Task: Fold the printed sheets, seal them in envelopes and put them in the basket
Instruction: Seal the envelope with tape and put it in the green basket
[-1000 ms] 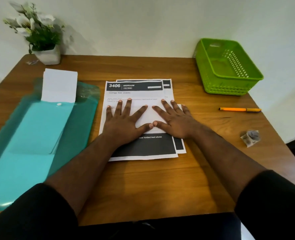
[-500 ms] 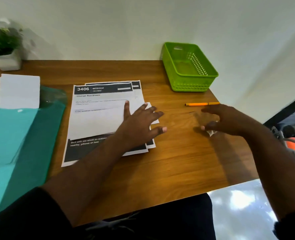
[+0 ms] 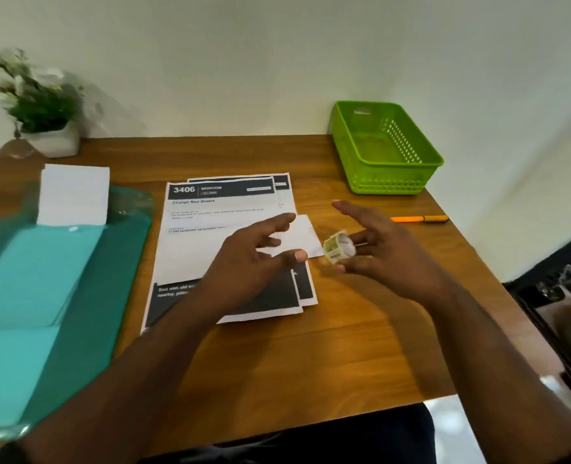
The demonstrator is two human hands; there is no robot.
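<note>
Flanking the hands (image 3: 314,252): teal folder (image 3: 36,289), orange pen (image 3: 418,219), green basket (image 3: 386,152)

Right hand (image 3: 384,249) pinching sticker roll (image 3: 339,246), left hand (image 3: 254,262) over printed sheets (image 3: 217,242), green basket (image 3: 386,152) beyond

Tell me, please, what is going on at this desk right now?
A person is partway through an envelope-stuffing job. The right hand holds a small roll of stickers, while the left hand hovers open over the printed sheets and a white envelope. The green basket holds nothing yet.
</note>
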